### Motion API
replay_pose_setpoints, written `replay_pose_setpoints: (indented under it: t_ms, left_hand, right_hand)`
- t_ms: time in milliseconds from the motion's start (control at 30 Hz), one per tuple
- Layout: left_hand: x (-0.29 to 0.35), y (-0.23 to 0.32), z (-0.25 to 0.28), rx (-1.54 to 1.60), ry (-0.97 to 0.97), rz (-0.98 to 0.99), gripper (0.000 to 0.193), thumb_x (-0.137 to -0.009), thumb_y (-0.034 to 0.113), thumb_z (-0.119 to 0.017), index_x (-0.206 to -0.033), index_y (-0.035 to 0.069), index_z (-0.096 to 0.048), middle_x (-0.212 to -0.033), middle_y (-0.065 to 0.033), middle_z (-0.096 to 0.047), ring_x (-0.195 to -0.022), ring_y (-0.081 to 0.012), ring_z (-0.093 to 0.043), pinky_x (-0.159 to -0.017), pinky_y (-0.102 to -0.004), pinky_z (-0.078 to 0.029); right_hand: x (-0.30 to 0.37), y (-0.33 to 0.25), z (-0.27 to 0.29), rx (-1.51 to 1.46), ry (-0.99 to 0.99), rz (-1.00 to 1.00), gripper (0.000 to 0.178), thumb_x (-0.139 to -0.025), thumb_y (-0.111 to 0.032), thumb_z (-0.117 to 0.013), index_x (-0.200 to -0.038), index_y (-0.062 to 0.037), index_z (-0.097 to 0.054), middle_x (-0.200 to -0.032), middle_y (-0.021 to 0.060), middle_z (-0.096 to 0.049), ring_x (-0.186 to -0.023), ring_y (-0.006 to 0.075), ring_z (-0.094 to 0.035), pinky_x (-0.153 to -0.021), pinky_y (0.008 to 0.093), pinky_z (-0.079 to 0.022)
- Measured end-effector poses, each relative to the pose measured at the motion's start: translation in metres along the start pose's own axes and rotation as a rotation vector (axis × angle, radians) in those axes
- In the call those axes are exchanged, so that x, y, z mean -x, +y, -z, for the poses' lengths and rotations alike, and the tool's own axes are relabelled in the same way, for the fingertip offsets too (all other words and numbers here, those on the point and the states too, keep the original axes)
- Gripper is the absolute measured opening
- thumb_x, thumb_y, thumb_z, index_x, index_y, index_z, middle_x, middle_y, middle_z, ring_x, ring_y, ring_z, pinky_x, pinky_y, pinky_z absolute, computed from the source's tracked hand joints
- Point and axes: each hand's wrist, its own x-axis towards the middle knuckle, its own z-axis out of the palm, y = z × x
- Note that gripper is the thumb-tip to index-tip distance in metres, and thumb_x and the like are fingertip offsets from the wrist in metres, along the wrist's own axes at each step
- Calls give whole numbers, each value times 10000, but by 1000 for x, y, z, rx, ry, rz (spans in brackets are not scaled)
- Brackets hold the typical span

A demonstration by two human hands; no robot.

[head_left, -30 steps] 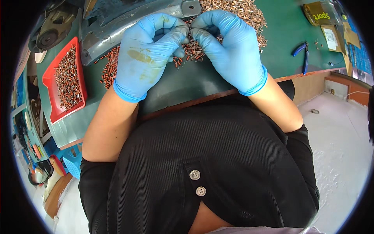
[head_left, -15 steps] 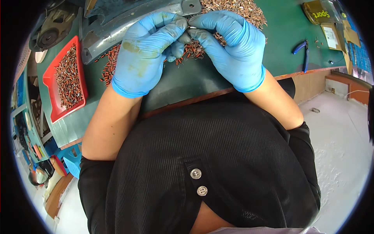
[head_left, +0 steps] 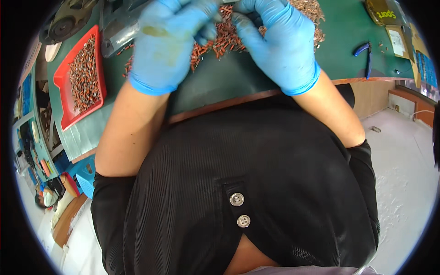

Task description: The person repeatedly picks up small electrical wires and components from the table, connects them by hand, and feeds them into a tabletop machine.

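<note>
My left hand (head_left: 167,43), in a stained blue glove, is blurred. Its fingers are curled, thumb toward forefinger, over a heap of small parts. My right hand (head_left: 284,46), also gloved in blue, has bent fingers, with thumb and forefinger drawn close near the upper edge. Whatever either hand pinches is too small or hidden to make out. Beneath and between them lie loose orange-red parts with metal ends (head_left: 224,39). A second heap of brownish-silver small parts (head_left: 311,13) spreads behind my right hand.
On the left a red tray (head_left: 101,87) holds many similar small parts. A dark grey housing (head_left: 119,27) lies behind my left hand. Blue-handled pliers (head_left: 368,57) rest at the right of the green tabletop (head_left: 339,55), near a dark yellow-green packet (head_left: 380,12).
My hands have moved up in the picture and slightly apart; their fingertips met before. The whole view has shifted too, moving the table upward.
</note>
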Motion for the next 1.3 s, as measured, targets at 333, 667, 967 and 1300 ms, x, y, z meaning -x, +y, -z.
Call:
replay_pose_setpoints:
  t_ms: [333, 667, 967, 1300]
  left_hand:
    - [56, 15, 52, -1119, -139, -272, 97, -721, 40, -662, -811, 26, -628, -732, -113, -606, -663, -239, -602, -619, -345, -466]
    - [55, 4, 46, -1324, -323, -532, 121, -712, 6, -656, -818, 36, -603, -770, -108, -561, -717, -302, -569, -627, -360, -456]
    - [43, 20, 48, -1303, -405, -407, 117, -712, 34, -644, -813, 46, -585, -749, -112, -565, -673, -280, -580, -613, -349, -470]
    - [39, 44, 36, -426, -110, 95, 153, -851, 11, -585, -999, -25, -592, -840, -51, -624, -719, -120, -605, -669, -229, -496]
  right_hand:
    - [19, -25, -11, -186, -53, -44, 162, -706, -25, -676, -835, -57, -584, -734, 128, -604, -632, 302, -616, -574, 353, -507]
    - [32, -20, -18, -184, 23, 36, 211, -690, -2, -681, -867, -59, -581, -733, 118, -592, -647, 292, -605, -585, 347, -504]
    - [3, -54, 5, -318, -438, -811, 144, -807, -4, -676, -937, -14, -615, -819, 36, -650, -728, 97, -617, -664, 232, -506]
    - [-32, -56, -19, -379, -241, -657, 123, -787, -68, -679, -888, -29, -621, -740, 113, -622, -635, 223, -617, -602, 305, -507]
